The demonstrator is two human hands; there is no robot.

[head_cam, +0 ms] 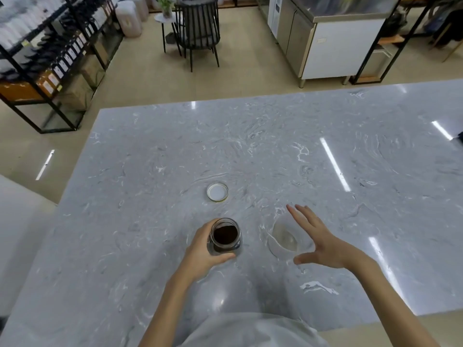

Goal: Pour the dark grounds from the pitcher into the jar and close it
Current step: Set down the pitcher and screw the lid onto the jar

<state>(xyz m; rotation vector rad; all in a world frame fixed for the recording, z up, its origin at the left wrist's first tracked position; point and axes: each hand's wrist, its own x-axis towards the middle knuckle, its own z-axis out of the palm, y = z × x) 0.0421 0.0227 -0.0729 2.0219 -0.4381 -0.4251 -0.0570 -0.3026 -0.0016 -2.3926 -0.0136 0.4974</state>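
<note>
A glass jar (225, 237) stands upright on the grey marble table (250, 151), lidless, with dark grounds inside. My left hand (204, 249) is wrapped around the jar's left side. The clear pitcher (284, 237) stands just right of the jar and looks empty. Beside the pitcher on its right, my right hand (319, 239) has its fingers spread and holds nothing. The jar's round lid (217, 191) lies flat on the table behind the jar, white inside facing up.
The table's left edge runs diagonally past the jar, and its far edge is well behind the lid. Beyond the table are black shelves (45, 58) at the left, a dark chair (198, 31), and a steel counter unit (333, 36).
</note>
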